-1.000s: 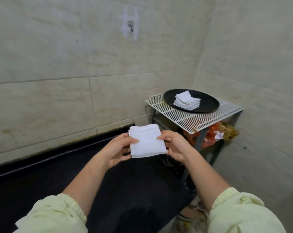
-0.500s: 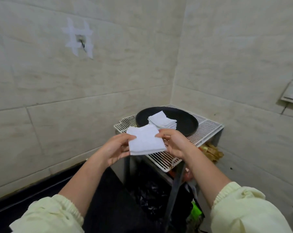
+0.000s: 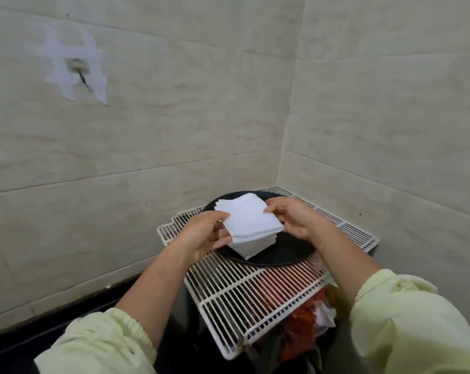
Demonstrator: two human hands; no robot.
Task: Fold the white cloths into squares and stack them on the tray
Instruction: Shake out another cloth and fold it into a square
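Both hands, left hand [image 3: 201, 233] and right hand [image 3: 296, 218], are pinching the folded cloth [image 3: 248, 221] by opposite edges, holding it directly above the stack [image 3: 251, 245] on the black tray [image 3: 290, 252]. Uneven release is risking a skewed, unfolding top layer.

Right of centre in your frame, a white wire rack [image 3: 244, 298] stands in the tiled corner, with a black tray [image 3: 290, 252] lying directly on it.

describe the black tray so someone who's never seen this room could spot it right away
In the corner where the two tiled walls meet stands a white wire rack. The black tray lies on its top: round, flat and dark, the only solid thing on the wires, with a stack of white cloths on it.
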